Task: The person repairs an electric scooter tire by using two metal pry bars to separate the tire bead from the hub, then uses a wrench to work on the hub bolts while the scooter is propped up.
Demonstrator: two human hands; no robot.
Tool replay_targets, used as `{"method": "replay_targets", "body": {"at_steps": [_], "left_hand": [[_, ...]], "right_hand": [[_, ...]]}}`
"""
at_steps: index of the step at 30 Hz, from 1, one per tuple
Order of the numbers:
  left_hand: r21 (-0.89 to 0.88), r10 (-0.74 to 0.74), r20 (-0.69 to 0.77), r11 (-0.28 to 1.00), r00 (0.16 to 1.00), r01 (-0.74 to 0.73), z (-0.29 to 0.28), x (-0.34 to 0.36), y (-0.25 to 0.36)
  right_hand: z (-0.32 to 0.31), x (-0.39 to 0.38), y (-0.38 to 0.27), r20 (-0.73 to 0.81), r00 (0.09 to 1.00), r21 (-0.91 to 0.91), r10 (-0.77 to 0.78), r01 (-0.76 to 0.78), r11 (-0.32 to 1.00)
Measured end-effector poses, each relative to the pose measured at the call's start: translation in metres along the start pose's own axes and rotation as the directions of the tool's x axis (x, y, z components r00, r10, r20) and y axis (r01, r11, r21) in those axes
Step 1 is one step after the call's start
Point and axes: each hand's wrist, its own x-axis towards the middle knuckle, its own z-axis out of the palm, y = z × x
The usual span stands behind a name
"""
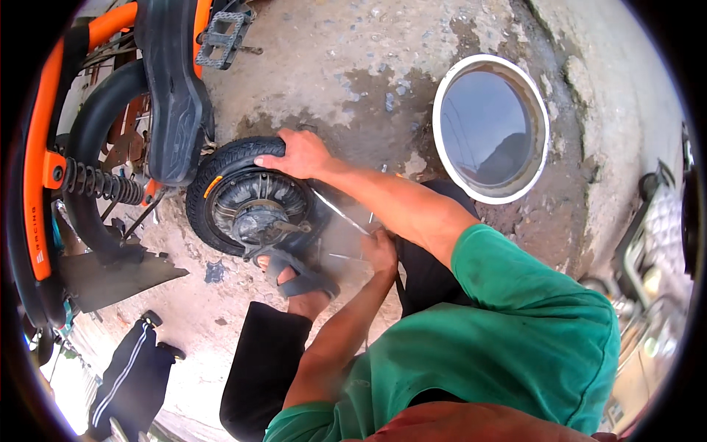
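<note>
A black tire on a hub-motor wheel (219,158) lies in front of me, its grimy metal hub (258,221) facing up. My right hand (294,153) grips the top of the tire, thumb over the sidewall. My left hand (379,247), lower and to the right of the wheel, is closed around a long metal lever (342,214) that reaches to the tire's rim. Another thin metal rod (342,257) shows beside that hand, partly hidden. My sandaled foot (298,281) is at the wheel's lower edge.
An orange and black scooter (44,214) with a pedal (221,40) stands at the left. A round white tub of water (545,129) sits at the right. Another person's striped trouser leg (129,376) shows at lower left. Assorted items (641,295) line the right wall.
</note>
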Motion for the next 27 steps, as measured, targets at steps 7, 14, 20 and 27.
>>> {"method": "replay_targets", "body": {"at_steps": [7, 14, 20, 27], "left_hand": [[0.14, 0.328, -0.077, 0.939, 0.942, -0.315, 0.018, 0.026, -0.039], [0.082, 0.247, 0.037, 0.965, 0.968, -0.249, 0.009, 0.009, -0.013], [0.06, 0.226, 0.03, 0.972, 0.974, -0.227, 0.009, 0.005, -0.008], [0.081, 0.122, 0.097, 0.988, 0.988, -0.129, -0.005, 0.006, -0.006]], "right_hand": [[0.003, 0.003, 0.008, 0.012, 0.999, 0.107, -0.045, 0.044, 0.993], [-0.002, 0.005, 0.009, 0.119, 0.991, 0.132, -0.056, 0.04, 0.99], [0.007, 0.003, 0.006, -0.007, 1.0, 0.012, -0.019, 0.019, 1.0], [-0.004, 0.007, -0.006, 0.02, 0.998, -0.068, -0.065, 0.066, 0.995]]}}
